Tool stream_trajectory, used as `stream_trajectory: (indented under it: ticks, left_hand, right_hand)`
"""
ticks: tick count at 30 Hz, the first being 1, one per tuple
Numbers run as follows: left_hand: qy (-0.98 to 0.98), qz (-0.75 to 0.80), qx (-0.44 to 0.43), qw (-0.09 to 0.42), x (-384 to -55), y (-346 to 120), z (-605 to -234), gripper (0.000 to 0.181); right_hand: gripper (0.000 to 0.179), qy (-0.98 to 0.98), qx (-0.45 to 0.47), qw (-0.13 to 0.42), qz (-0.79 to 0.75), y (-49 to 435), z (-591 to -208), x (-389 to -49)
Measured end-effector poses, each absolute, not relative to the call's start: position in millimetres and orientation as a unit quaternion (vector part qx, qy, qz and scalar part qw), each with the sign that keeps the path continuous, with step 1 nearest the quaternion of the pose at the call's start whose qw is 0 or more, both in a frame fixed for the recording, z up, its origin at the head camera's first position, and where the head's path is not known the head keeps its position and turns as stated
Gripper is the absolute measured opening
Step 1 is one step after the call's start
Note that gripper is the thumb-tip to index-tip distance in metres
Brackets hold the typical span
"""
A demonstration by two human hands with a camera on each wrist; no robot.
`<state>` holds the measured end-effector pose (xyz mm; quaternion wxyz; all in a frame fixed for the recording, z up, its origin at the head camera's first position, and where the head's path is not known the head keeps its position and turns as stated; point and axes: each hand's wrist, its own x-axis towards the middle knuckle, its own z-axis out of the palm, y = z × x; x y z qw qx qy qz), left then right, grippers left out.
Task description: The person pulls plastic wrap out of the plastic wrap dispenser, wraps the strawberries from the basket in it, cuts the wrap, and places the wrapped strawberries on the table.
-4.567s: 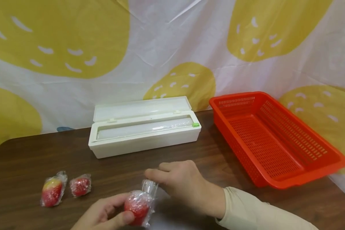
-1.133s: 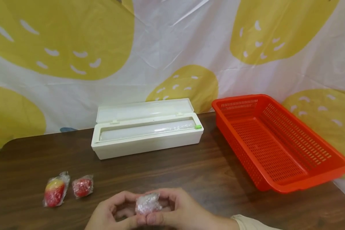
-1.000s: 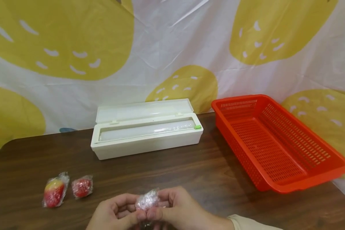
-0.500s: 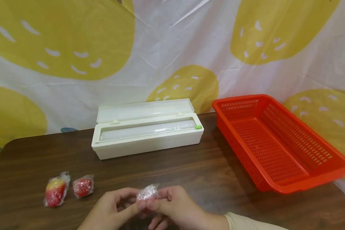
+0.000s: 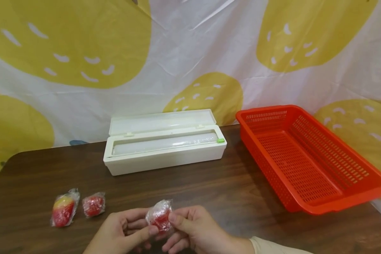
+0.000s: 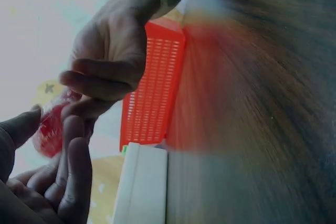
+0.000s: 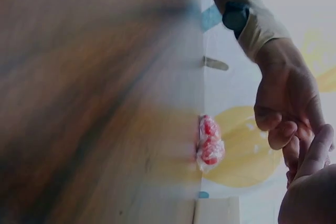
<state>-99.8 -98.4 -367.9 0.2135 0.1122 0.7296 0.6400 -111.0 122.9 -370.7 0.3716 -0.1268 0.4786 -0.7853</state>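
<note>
A red, rounded fruit (image 5: pixel 161 219) in crinkled clear film is held between both hands near the table's front edge. My left hand (image 5: pixel 120 230) grips it from the left with thumb and fingers. At its right side my right hand (image 5: pixel 204 231) pinches it between thumb and forefinger, the other fingers loosely bent beneath. In the left wrist view the wrapped fruit (image 6: pixel 50 129) appears between the two hands' fingertips; in the right wrist view it is mostly hidden by fingers. To the left lie a film-wrapped yellow-and-red fruit (image 5: pixel 62 211) and a small film-wrapped red fruit (image 5: pixel 94 205).
Behind the hands stands a white film dispenser (image 5: pixel 165 158), lid raised, with a roll (image 5: pixel 165 144) inside and a green slider (image 5: pixel 220 140) at its right end. A red slotted basket (image 5: pixel 270 169) is at the right. A patterned cloth (image 5: pixel 190 53) hangs along the table's back edge.
Earlier the left hand held the fruit with a loose film end sticking out beside the right hand. Now both hands hold it, film gathered close, and it is turned with more red showing.
</note>
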Motion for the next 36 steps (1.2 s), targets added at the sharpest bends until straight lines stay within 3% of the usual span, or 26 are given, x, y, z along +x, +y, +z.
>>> stream_trajectory:
  ticks: [8,13,15,18,23,28,36]
  left_hand:
    - [0.728,0.650,0.077,0.205,-98,-96,-373,0.067]
    - [0.774,0.591,0.131,0.187,-100,-98,-376,0.066]
    - [0.830,0.516,0.167,0.131,-100,-99,-373,0.072]
    - [0.900,0.385,0.205,-0.016,-99,-97,-366,0.082]
    - [0.905,0.241,0.291,-0.194,-101,-88,-357,0.066]
    - [0.895,0.134,0.340,-0.257,-102,-82,-356,0.060]
    - [0.910,0.096,0.322,-0.241,-101,-81,-357,0.070]
  right_hand:
    - [0.055,0.465,-0.113,0.383,-0.790,125,-370,-109]
    - [0.049,0.491,-0.089,0.376,-0.781,125,-373,-110]
    - [0.047,0.506,-0.079,0.372,-0.774,125,-374,-111]
    - [0.046,0.524,-0.074,0.368,-0.765,124,-375,-113]
    - [0.045,0.527,-0.071,0.377,-0.758,120,-377,-113]
    - [0.046,0.514,-0.082,0.391,-0.759,117,-378,-112]
    - [0.041,0.525,-0.088,0.399,-0.746,116,-378,-111]
